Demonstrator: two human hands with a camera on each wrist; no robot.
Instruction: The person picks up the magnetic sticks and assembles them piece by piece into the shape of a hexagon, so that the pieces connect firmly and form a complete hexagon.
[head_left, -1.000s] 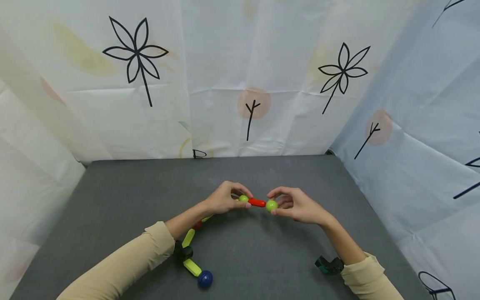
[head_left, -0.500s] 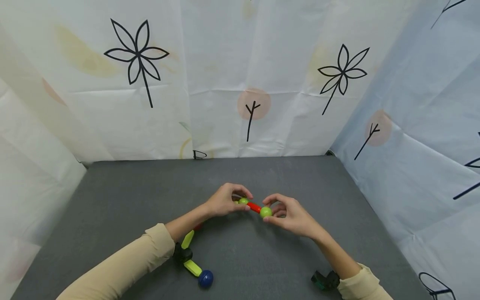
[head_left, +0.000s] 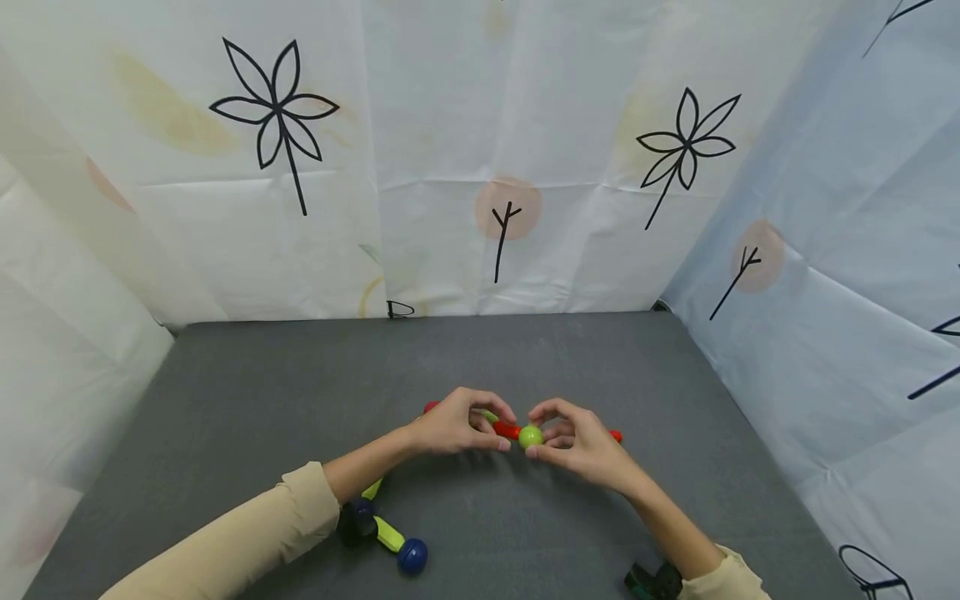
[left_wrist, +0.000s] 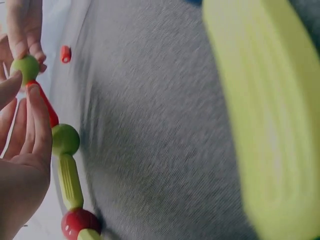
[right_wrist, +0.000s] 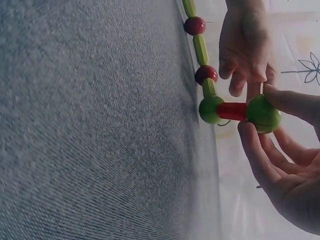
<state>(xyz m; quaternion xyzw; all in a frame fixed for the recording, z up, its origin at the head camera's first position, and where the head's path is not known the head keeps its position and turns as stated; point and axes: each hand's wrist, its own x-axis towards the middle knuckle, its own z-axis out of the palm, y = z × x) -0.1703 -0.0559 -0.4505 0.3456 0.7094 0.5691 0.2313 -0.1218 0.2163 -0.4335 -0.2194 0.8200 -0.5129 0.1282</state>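
My right hand (head_left: 588,442) pinches a green ball (right_wrist: 263,114) between thumb and fingers. A short red rod (right_wrist: 233,111) joins this ball to another green ball (left_wrist: 65,140), at the end of a curved chain of balls and yellow-green rods. Around the red rod, my left hand (head_left: 450,423) hovers with thumb and fingers apart; in the right wrist view its fingertips appear clear of the rod. Red balls (right_wrist: 206,75) sit farther along the chain. A blue ball (head_left: 412,556) ends it near the front, with my left forearm partly covering the chain.
A loose red rod (head_left: 617,436) lies on the grey table (head_left: 300,367) beyond my right hand. A yellow-green rod (left_wrist: 270,120) looms close to the left wrist camera. White patterned cloth (head_left: 442,150) hangs behind the table and along both sides.
My left fingers have come off the far green ball and shifted right and nearer, to around the red rod. My right hand has moved left and nearer, bringing its green ball along.
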